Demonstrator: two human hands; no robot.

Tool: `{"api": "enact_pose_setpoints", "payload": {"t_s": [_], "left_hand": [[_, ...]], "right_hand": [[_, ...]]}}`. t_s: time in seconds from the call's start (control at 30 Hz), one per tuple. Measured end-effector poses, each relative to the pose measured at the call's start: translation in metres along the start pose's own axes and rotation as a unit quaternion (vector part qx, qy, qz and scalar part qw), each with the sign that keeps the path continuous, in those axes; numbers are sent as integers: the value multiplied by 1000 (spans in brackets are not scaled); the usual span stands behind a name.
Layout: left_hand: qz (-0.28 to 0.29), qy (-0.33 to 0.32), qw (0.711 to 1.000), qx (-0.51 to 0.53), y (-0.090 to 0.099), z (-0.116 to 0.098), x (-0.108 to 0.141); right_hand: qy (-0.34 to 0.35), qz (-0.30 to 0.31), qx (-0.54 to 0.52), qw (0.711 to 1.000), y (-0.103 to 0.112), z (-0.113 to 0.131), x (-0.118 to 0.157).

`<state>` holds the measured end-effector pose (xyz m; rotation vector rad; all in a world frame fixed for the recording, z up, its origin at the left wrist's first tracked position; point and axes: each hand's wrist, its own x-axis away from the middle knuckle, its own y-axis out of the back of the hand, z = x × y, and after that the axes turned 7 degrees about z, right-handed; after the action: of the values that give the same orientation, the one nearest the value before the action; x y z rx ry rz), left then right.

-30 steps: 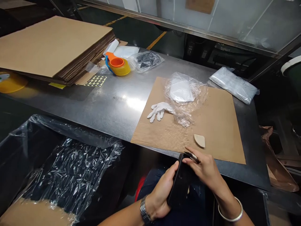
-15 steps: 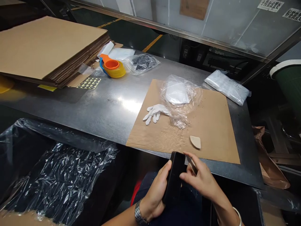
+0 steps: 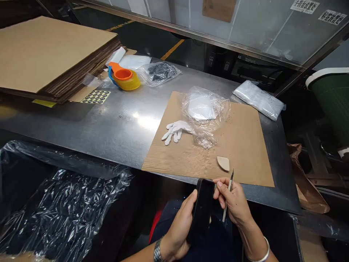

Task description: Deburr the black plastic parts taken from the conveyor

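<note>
My left hand (image 3: 177, 226) is wrapped round a flat, dark oblong piece (image 3: 201, 209), like a black case with rounded corners, held tilted above my lap. In my right hand (image 3: 236, 204) is a slim metal tool that looks like a craft knife (image 3: 225, 214), its dark pointed tip up and away from the piece. My right thumb and forefinger are close together at the piece's upper right corner; whether they pinch anything is unclear. Just beyond, a tan wedge-shaped pad (image 3: 223, 163) lies on the cardboard sheet (image 3: 245, 153).
A white glove (image 3: 177, 130) and an opened clear bag (image 3: 203, 107) with white contents lie on the cardboard. Farther left are a tape dispenser (image 3: 124, 77), a sticker sheet (image 3: 96, 97) and stacked cardboard (image 3: 54, 51). A plastic-lined box (image 3: 62, 207) stands left below the metal table (image 3: 117, 134).
My right hand has turned, bringing the craft knife from lying partly hidden between the fingers to standing upright with its tip up. My left hand keeps hold of the black case-like piece.
</note>
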<state>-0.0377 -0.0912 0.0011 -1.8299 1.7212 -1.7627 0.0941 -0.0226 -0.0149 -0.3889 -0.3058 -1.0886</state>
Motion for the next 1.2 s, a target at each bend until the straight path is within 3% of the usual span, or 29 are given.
{"api": "enact_pose_setpoints", "payload": {"t_s": [0.1,0.23,0.37,0.5,0.6,0.73,0.87,1.0,1.2], "left_hand": [[-15,-35,999,-23,3,3,0],[-28,-104,991,-74,7,8,-2],[2,-77,996,-48,7,7,-3],[-4,-48,998,28,5,3,-5],[-3,-64,996,68,4,-1,-6],[-11,-75,993,85,1,-6,-7],[-8,-47,994,102,0,-8,-7],[5,32,992,120,3,-8,-9],[46,38,988,143,8,-8,-11]], "right_hand": [[3,14,51,999,-3,-1,4],[9,-30,148,988,-6,-4,2],[11,-45,167,985,-7,-7,0],[30,18,194,980,-11,-8,12],[24,84,190,978,-16,-8,28],[21,111,193,975,-24,-10,40],[58,38,227,971,-26,-13,33],[50,-56,242,967,-18,-19,21],[41,-101,178,978,-7,-12,18]]}}
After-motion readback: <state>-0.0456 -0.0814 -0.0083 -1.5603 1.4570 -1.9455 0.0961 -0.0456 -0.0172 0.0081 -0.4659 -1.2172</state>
